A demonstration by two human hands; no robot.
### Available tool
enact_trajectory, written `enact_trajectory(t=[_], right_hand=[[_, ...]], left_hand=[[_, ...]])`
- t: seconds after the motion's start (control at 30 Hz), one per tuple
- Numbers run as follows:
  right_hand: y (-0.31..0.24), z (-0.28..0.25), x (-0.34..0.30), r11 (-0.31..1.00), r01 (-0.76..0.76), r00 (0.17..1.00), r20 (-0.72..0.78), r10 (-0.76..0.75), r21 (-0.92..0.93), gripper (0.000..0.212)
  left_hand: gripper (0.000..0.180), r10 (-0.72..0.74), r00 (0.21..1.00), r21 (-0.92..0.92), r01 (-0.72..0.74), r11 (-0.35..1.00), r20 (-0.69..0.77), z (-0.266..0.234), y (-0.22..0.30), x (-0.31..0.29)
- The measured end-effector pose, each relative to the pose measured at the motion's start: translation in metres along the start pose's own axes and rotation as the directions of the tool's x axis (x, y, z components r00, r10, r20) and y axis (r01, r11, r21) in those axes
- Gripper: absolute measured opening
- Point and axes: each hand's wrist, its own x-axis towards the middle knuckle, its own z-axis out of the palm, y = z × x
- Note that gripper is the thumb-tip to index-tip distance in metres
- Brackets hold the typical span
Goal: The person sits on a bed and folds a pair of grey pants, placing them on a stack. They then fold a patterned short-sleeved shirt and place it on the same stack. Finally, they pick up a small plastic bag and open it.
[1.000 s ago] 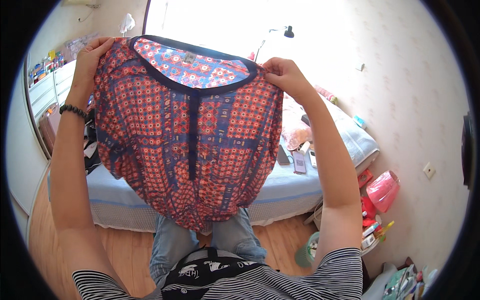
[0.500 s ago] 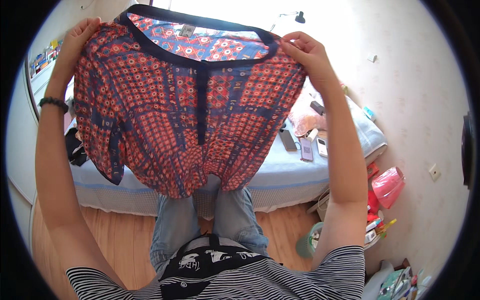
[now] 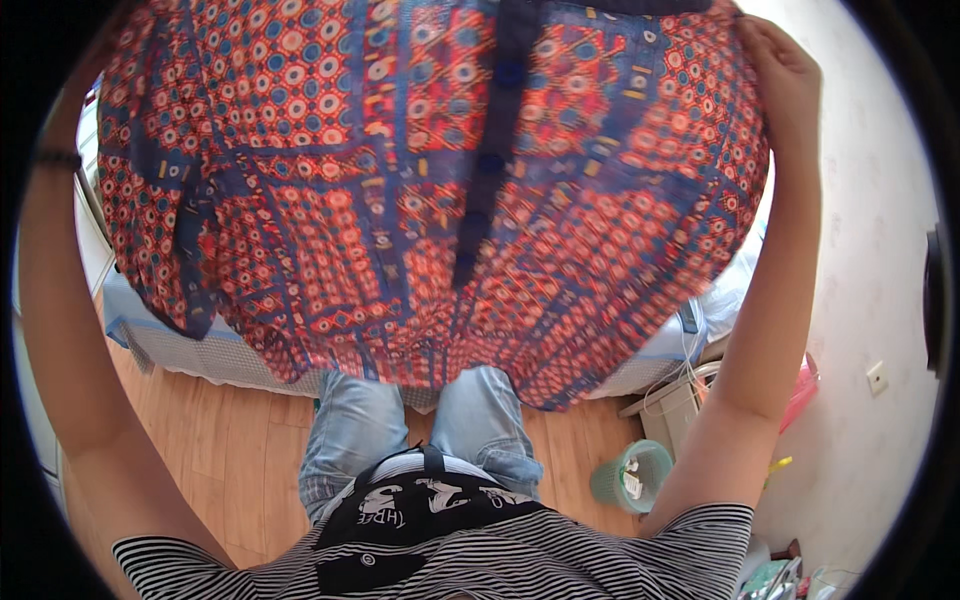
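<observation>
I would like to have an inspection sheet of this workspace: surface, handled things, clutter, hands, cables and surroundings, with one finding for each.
Surface: bed, mostly hidden from view.
Handled things: red-and-blue patterned blouse, held up, partly blurred.
Clutter: green wastebasket with white litter inside.
Hands: right hand grips the blouse; left hand too dark to judge.
Cables: pale cable beside the bed.
Surroundings: wooden floor, pale wall.

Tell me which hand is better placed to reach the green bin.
Probably the right hand: the green bin stands on that side, while the left arm is out on the opposite side. The right hand grips the patterned top, though, and would have to release it first.
</observation>
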Motion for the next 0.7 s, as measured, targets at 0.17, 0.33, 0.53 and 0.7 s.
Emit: enact_trajectory(t=[0.17, 0.33, 0.53, 0.7], right_hand=[[0.075, 0.113, -0.036, 0.863, 0.335, 0.938, 0.214, -0.271, -0.378, 0.02], [0.169, 0.179, -0.111, 0.812, 0.271, 0.913, 0.405, -0.046, -0.517, 0.024], [0.086, 0.157, -0.082, 0.91, 0.128, 0.9, 0.431, 0.06, -0.395, 0.02], [0.061, 0.119, -0.091, 0.972, 0.044, 0.89, 0.452, 0.067, -0.23, 0.013]], left_hand=[[0.021, -0.005, 0.997, 0.127, -0.005, 0.992, 0.079, 0.067, -0.107, 0.021], [0.023, -0.141, 0.989, 0.177, 0.13, 0.976, 0.05, 0.211, -0.147, -0.038], [0.021, -0.284, 0.95, 0.403, 0.312, 0.861, -0.128, 0.118, -0.001, -0.061], [0.02, -0.16, 0.984, 0.446, 0.181, 0.877, -0.085, 0.089, 0.089, -0.077]])
